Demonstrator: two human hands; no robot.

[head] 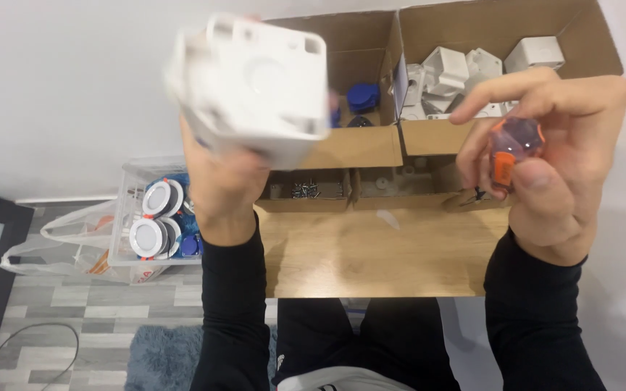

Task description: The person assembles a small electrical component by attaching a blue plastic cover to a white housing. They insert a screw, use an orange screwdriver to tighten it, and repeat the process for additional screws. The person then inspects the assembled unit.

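My left hand holds up a white square plastic box, blurred and tilted, close to the camera above the table's left edge. My right hand grips the orange translucent handle of a small tool; its tip points down toward the table and is mostly hidden by my fingers. Both sleeves are black.
A wooden table carries cardboard boxes: one with blue round parts, one with several white plastic boxes, a low one with screws. On the floor at left stands a clear bin of round white lamps beside a plastic bag.
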